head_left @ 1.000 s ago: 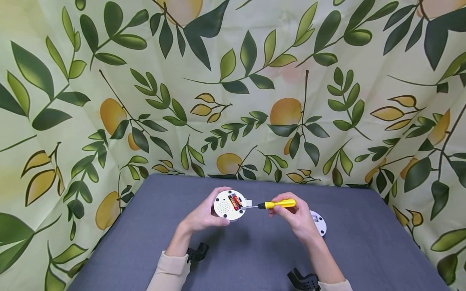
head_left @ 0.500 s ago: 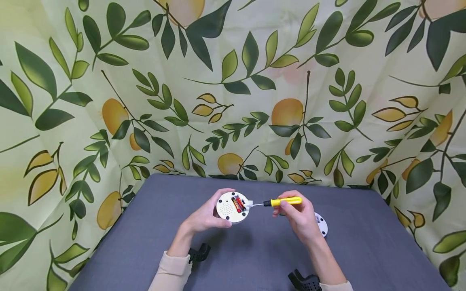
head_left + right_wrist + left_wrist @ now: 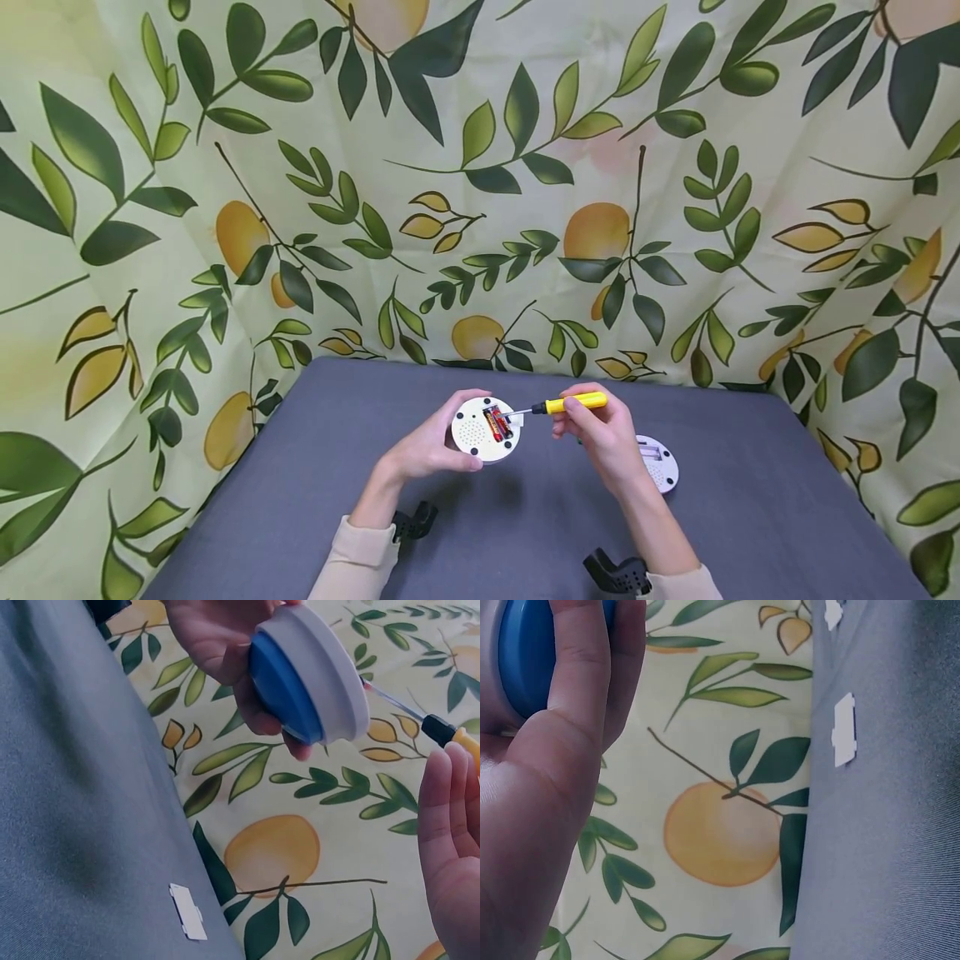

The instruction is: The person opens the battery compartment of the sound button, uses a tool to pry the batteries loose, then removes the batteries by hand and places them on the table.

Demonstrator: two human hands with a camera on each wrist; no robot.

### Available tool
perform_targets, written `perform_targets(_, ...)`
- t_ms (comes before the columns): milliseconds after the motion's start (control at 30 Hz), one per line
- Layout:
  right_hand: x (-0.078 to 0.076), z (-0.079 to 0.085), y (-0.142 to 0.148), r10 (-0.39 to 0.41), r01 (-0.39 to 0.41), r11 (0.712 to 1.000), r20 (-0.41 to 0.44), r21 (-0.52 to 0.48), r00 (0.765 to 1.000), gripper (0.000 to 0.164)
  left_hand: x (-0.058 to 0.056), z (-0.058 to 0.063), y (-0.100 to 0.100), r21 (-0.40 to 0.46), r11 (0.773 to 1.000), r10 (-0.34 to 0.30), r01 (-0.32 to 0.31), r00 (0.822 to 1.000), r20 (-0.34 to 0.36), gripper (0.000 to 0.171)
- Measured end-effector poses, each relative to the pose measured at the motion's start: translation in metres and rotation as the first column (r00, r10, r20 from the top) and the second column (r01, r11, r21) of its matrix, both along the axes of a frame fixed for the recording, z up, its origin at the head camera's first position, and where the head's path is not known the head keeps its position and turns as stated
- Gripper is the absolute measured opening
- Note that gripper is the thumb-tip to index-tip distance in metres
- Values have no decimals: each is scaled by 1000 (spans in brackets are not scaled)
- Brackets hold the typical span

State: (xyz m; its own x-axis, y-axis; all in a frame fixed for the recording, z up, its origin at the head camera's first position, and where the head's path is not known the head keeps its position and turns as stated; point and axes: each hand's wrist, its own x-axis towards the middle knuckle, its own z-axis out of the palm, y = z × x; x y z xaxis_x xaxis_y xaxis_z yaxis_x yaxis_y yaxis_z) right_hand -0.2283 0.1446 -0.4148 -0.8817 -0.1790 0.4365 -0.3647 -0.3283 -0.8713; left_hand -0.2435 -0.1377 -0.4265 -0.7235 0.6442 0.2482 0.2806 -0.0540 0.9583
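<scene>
My left hand (image 3: 431, 446) grips a round white device (image 3: 472, 432) by its edge, its underside turned up. Blue plastic forms its other face in the right wrist view. Two red batteries (image 3: 497, 423) sit side by side in the uncovered compartment. From the right, my right hand (image 3: 603, 437) pinches the yellow handle of a screwdriver (image 3: 573, 403). The metal shaft reaches over the compartment, and the tip overlaps the upper end of the right battery in the head view. In the left wrist view the blue side of the device lies against my left fingers.
A second round white device (image 3: 663, 471) lies on the grey table (image 3: 360, 392), partly behind my right wrist, its compartment uncovered. Small white battery covers (image 3: 844, 729) rest on the cloth. Leaf-patterned fabric (image 3: 525, 292) hangs behind the table. Black camera mounts (image 3: 617, 575) sit at both wrists.
The screwdriver tip has moved from the compartment's lower right corner, out to its right edge, then up to the batteries' upper end. The left hand still holds the device.
</scene>
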Motion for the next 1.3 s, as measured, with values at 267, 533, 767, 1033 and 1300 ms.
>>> perform_targets(267, -9, 1, -7, -5, 5, 1000, 39, 12, 999, 9, 0, 1, 1, -41, 999, 3, -3, 1000, -9, 89)
perform_targets(533, -15, -2, -11, -35, 32, 998, 73, 45, 997, 7, 1, 1, 2, -41, 999, -4, 3, 1000, -18, 90)
perform_targets(767, -18, 1, -17, -124, 114, 991, 167, 72, 978, 17, 0, -1, 3, -35, 999, -14, 13, 1000, -24, 88)
perform_targets(1033, -21, 2, -14, -52, 42, 997, 200, 58, 978, 13, 0, -4, 4, -18, 999, -27, 27, 999, -23, 85)
perform_targets(1300, -25, 6, -14, -27, 12, 995, 150, 101, 988, 13, 0, -2, 3, -25, 999, -35, 34, 999, -21, 86)
